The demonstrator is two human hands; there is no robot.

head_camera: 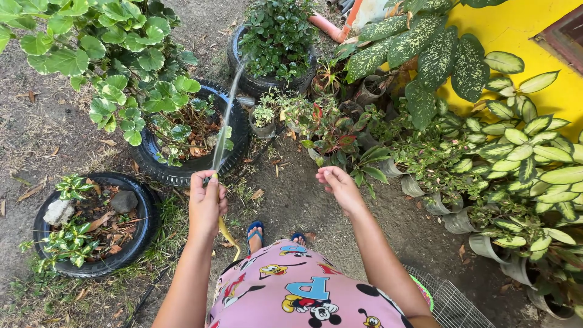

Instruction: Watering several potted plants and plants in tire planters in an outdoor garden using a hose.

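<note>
Three tyre planters stand on the bare ground: one at lower left [91,267], one at centre left [182,173], one at top centre [243,73]. Two stones, a pale one [58,211] and a grey one [124,201], lie in the lower-left tyre. Two hands are raised, the left [206,203] and the right [340,187]. One hose [226,234] sends out one jet of water [228,115]. Two blue sandals [255,231] [298,236] show below. One wire cage [452,307] sits at lower right.

- Bare dirt ground [48,130], dry leaves scattered.
- Three tyre planters [136,243] on it.
- Row of grey pots [486,246] at right.
- Wire cage [452,304] at bottom.
- Hose [146,294] lying across grass.
</note>
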